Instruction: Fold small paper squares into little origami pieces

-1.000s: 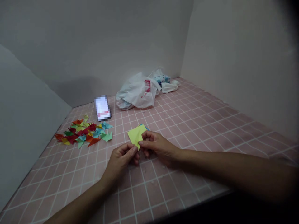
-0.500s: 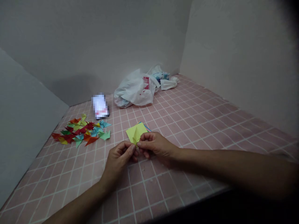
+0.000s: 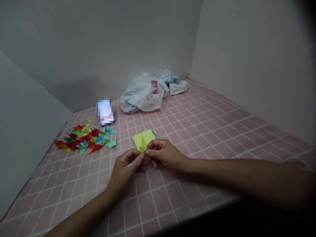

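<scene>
A small folded piece of yellow origami paper (image 3: 143, 144) is pinched between both hands, its pointed part standing up. My left hand (image 3: 128, 162) grips its lower left side with thumb and forefinger. On the lower right side, my right hand (image 3: 161, 153) pinches it the same way, the two thumbs almost touching. Just behind the folded piece lies a stack of square paper sheets (image 3: 150, 133), yellow on top, with blue and pink edges showing at the right. My fingers hide the bottom of the folded piece.
Folded paper cranes (image 3: 86, 136) in several colours lie heaped at the left. Behind them stands a lit phone (image 3: 106, 112), its screen blurred. White plastic bags (image 3: 144, 95) rest against the back wall. Pink tiles (image 3: 197, 131) cover the surface, walled at back and sides.
The folded yellow piece has shifted very slightly between my fingertips, its lower part now looking a little wider. Both hands stay in nearly the same place.
</scene>
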`<state>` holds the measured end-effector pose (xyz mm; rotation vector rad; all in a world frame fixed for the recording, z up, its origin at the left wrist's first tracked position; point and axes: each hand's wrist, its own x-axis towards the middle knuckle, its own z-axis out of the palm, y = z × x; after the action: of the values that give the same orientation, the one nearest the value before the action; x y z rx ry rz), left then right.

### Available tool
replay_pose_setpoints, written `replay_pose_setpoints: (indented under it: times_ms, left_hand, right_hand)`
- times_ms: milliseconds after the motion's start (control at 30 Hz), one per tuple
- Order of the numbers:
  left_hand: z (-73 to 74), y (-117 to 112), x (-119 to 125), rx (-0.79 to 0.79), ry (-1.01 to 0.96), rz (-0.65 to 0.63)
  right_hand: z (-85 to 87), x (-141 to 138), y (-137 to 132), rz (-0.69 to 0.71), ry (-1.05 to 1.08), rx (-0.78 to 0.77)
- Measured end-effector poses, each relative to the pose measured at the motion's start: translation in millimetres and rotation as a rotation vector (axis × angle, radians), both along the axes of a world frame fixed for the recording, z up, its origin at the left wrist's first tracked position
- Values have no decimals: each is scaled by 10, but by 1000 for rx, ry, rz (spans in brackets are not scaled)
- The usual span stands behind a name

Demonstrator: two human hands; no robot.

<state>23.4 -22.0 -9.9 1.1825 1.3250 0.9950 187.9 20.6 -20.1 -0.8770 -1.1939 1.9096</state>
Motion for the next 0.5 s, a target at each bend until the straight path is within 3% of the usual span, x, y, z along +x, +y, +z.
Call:
replay_pose_setpoints:
  times_ms: [400, 500]
  left_hand:
    - [83, 5, 28, -13, 63, -48]
    - [84, -1, 30, -33, 47, -67]
  right_hand:
    - [33, 36, 42, 110, 27, 38]
    - [32, 42, 42, 79, -4, 46]
